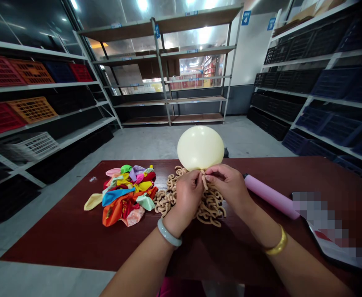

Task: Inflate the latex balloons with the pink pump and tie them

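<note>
An inflated pale yellow balloon [200, 147] stands upright above the table, its neck pointing down between my hands. My left hand [190, 186] pinches at the neck from the left. Opposite it, my right hand [227, 181] has thumb and index finger closed on a short tan tie [204, 181] just under the balloon. The fingertips partly hide the neck, so I cannot tell whether the tie goes round it. Beneath and behind both hands lies a pile of curly tan ties [210, 208]. To the left is a heap of limp, uninflated balloons [126, 194] in many colours.
On the right of the dark red table [75, 231] lie a pink cylinder [272, 194] and a phone-like flat device [332, 239], partly blurred out. Shelves with plastic crates [32, 109] line the left; dark crates [338, 84] fill the right shelves. A metal rack [165, 78] stands behind.
</note>
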### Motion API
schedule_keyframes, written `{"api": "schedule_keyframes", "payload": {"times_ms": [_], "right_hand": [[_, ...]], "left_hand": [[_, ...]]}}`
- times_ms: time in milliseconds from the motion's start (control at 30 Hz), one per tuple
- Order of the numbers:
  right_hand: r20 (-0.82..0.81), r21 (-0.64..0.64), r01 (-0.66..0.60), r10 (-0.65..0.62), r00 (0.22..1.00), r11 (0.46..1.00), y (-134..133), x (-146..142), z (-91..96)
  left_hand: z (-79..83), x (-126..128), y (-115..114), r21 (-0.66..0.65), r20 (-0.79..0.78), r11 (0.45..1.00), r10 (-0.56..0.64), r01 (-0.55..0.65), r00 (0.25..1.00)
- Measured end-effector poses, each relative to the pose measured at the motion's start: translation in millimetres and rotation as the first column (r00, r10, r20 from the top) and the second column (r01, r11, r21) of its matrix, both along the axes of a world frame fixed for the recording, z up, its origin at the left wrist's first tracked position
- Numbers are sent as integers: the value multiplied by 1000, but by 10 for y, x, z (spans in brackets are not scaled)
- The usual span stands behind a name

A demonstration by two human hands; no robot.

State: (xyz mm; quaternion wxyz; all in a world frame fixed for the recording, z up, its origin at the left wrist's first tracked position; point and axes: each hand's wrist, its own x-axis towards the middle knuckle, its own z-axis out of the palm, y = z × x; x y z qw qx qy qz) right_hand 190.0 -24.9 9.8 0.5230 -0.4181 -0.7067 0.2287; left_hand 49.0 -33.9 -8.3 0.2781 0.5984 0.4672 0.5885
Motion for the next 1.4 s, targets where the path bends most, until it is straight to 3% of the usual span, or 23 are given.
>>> {"api": "schedule_keyframes", "payload": {"times_ms": [167, 300, 533, 667, 867, 1133, 1400], "right_hand": [[119, -40, 0, 5, 993, 999, 22, 28, 40], [169, 57, 54, -63, 984, 997, 12, -1, 6], [201, 258, 162, -216, 955, 953, -9, -29, -32], [238, 320, 115, -198, 951, 940, -14, -8, -25], [182, 281, 110, -165, 969, 953, -22, 14, -20], [158, 165, 82, -109, 981, 983, -31, 6, 34], [239, 282, 53, -123, 963, 958, -117, -46, 39]], "left_hand": [[-11, -6, 19, 40, -198, 999, 37, -30, 980], [-8, 5, 42, 82, -365, 996, 46, -17, 930], [-17, -14, 67, 117, -338, 992, 4, 38, 941], [-33, -23, 88, 100, -285, 993, -33, 64, 958], [-24, -20, 70, 93, -234, 994, -29, 52, 972], [-47, -23, 57, 132, -295, 991, 28, 12, 955], [-66, -7, 39, 45, -91, 995, -79, 84, 993]]}}
